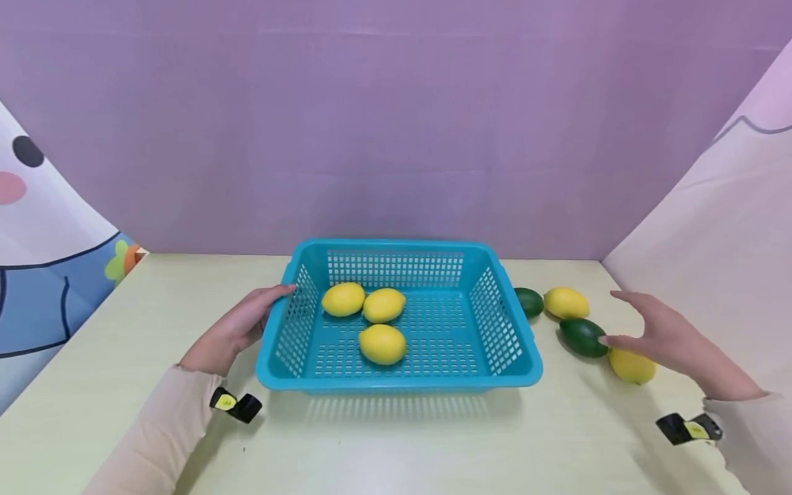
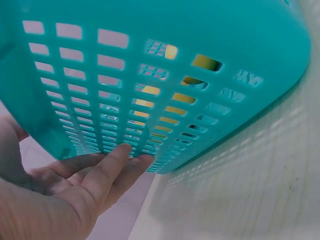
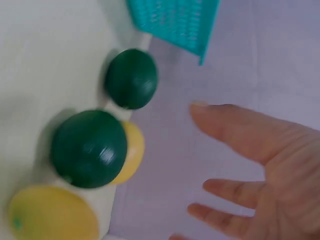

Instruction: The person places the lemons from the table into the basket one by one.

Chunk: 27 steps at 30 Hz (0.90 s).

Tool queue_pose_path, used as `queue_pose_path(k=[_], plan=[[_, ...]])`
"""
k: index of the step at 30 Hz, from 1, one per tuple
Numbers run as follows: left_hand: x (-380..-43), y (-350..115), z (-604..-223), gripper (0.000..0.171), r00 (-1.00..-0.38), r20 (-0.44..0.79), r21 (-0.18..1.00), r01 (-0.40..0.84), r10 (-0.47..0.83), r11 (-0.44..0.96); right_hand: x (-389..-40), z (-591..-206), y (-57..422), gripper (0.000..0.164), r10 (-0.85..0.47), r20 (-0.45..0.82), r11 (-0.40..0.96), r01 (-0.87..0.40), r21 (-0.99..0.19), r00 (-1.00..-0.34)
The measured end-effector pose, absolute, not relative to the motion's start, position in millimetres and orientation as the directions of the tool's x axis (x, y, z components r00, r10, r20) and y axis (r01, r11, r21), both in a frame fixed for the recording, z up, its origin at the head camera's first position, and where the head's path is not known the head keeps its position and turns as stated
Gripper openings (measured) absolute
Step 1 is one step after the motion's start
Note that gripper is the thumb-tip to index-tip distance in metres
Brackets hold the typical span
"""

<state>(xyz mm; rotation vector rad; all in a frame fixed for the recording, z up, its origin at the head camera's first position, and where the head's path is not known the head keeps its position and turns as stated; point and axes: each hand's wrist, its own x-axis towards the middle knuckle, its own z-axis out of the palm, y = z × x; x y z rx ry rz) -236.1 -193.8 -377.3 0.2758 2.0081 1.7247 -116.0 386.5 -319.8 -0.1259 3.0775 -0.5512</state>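
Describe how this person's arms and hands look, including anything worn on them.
The left hand and right hand are bare, with no gloves or rings visible. The left sleeve and right sleeve are long, plain and pale beige. At each wrist sits a small black device with a yellow label; its print is too small to read. No cables show.

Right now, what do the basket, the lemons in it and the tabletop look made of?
Basket: likely moulded plastic, satin; smooth turquoise walls, regular slots.
Lemons: real rind or plastic imitation, can't tell; even yellow, soft sheen.
Tabletop: possibly satin wood-look laminate; pale, faint grain.
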Motion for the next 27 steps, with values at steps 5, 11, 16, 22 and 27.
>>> queue_pose_path(k=[5, 11, 16, 22, 27], plan=[[-236, -193, -377, 0.068, -0.866, -0.230, 0.969, -0.161, 0.445, 0.188, -112, -331, 403, 0.089, -0.080, -0.024, 0.956, -0.070, -0.284, -0.997], [-236, -193, -376, 0.068, -0.865, -0.226, 0.970, -0.155, 0.448, 0.189, -110, -342, 414, 0.086, -0.039, -0.084, 0.965, -0.016, -0.263, -0.996], [-236, -194, -377, 0.067, -0.867, -0.219, 0.971, -0.150, 0.447, 0.185, -110, -350, 417, 0.087, -0.008, -0.116, 0.967, 0.022, -0.254, -0.993], [-236, -194, -379, 0.067, -0.868, -0.222, 0.971, -0.158, 0.443, 0.176, -113, -358, 418, 0.082, 0.038, -0.185, 0.965, 0.085, -0.249, -0.982], [-236, -193, -378, 0.067, -0.870, -0.224, 0.970, -0.157, 0.439, 0.183, -111, -361, 416, 0.067, 0.082, -0.231, 0.951, 0.146, -0.273, -0.969]])
